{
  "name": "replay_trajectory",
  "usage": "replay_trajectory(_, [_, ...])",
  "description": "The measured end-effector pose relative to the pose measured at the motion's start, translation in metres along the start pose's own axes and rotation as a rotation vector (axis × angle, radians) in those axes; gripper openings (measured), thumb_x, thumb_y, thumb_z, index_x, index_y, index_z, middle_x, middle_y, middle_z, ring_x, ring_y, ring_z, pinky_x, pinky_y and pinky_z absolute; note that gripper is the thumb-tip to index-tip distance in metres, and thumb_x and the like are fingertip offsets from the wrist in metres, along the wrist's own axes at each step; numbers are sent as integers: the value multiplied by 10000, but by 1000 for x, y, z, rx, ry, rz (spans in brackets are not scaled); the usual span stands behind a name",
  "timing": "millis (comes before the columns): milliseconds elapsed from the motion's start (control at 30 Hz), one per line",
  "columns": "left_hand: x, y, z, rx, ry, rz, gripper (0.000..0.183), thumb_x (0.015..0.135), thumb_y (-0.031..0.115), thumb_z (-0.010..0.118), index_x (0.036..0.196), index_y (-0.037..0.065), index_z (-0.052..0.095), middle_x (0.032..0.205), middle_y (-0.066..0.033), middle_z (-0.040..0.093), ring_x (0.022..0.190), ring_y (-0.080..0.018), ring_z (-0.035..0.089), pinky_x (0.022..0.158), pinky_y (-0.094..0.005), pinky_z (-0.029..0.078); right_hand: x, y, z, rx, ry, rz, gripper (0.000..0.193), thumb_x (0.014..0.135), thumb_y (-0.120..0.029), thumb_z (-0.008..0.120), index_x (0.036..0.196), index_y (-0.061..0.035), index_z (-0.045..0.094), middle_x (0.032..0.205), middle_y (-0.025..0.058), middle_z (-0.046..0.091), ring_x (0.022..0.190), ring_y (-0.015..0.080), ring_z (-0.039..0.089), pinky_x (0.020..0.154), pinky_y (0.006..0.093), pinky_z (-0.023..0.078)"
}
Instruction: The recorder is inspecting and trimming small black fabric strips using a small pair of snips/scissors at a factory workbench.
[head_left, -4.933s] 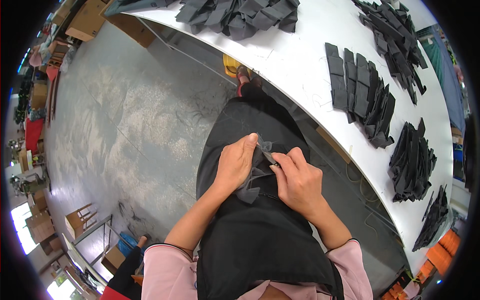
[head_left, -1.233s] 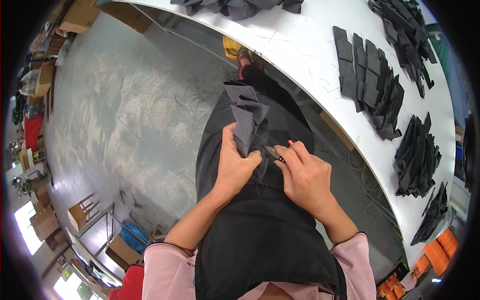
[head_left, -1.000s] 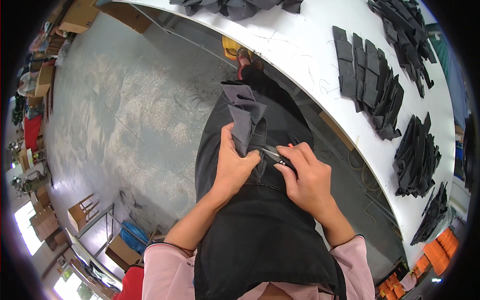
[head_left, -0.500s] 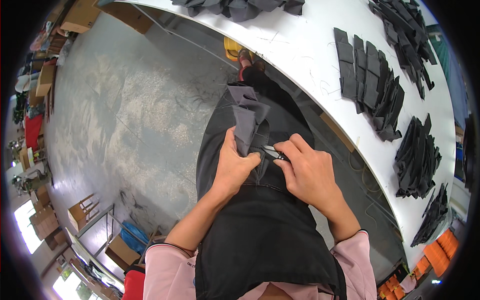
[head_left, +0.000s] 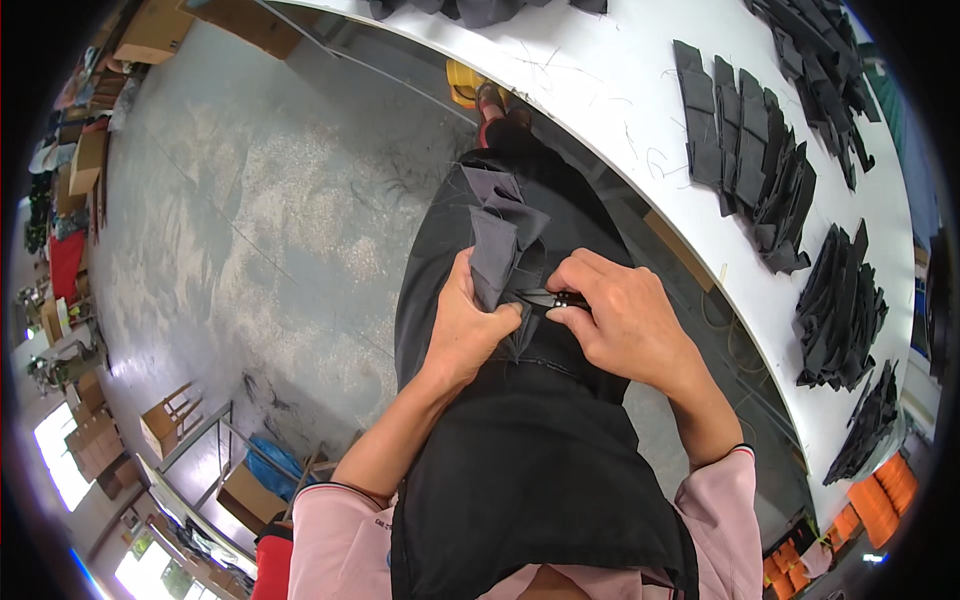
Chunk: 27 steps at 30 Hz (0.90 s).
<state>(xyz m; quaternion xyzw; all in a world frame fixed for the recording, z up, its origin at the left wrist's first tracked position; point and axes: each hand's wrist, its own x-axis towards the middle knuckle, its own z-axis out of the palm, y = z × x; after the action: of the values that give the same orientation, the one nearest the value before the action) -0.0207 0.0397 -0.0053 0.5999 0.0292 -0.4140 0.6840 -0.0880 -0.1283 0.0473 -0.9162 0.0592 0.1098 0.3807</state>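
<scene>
Over my lap, my left hand (head_left: 468, 322) grips a chain of dark grey fabric pieces (head_left: 494, 243), thumb pressed on top. The folded pieces hang away from me across my black apron (head_left: 540, 450). My right hand (head_left: 625, 310) is closed around small thread snips (head_left: 560, 299) with a black grip. Their metal blades point left and lie against the cloth, just right of my left thumb. The blades look closed or nearly so. Loose threads stick out from the fabric edges.
To my right curves a white table (head_left: 590, 110) carrying several bundles of dark fabric pieces (head_left: 745, 140) and stray threads. Orange bundles (head_left: 882, 500) lie beyond its near end. Cardboard boxes (head_left: 160, 30) and a metal frame (head_left: 195, 440) stand on the left. A yellow object (head_left: 463, 82) is under the table.
The snips' blades, spread apart before, have come together and now point more directly left at the cloth. My right hand has shifted slightly. My left hand keeps its hold.
</scene>
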Motion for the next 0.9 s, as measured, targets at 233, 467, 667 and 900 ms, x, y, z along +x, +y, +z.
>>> replay_trajectory(233, [1, -1, 0, 9, -8, 12, 603, 683, -68, 567, 1259, -33, 393, 1127, -92, 530, 1067, -157, 506, 961, -277, 378, 4, 24, 9, 291, -6, 34, 159, 754, -46, 668, 898, -27, 604, 761, 71, 592, 681, 208, 602, 596, 311, 454])
replay_trajectory(467, [6, -2, -4, 60, 8, 9, 600, 682, -44, 576, 1253, -36, 390, 1119, -100, 528, 1061, -158, 500, 955, -278, 380, -8, 26, 27, 773, 41, 264, 130, 786, -21, 654, 898, 26, 608, 758, 6, 556, 695, 83, 531, 638, 229, 428])
replay_trajectory(667, [10, -3, -11, -66, 47, 75, 595, 702, -54, 531, 1271, -5, 366, 1076, -121, 531, 927, -202, 568, 801, -328, 478, -3, 5, 22, 744, 269, 141, 144, 779, 9, 647, 916, 7, 604, 792, 62, 570, 722, 125, 577, 655, 247, 453])
replay_trajectory(900, [31, 3, -28, -497, -166, -53, 557, 896, 244, 640, 1323, 16, 364, 1189, -143, 511, 1058, -230, 561, 925, -378, 475, 31, -5, 69, 987, 420, 43, 230, 820, 9, 630, 1024, 16, 525, 950, 81, 618, 842, 108, 591, 771, 235, 465])
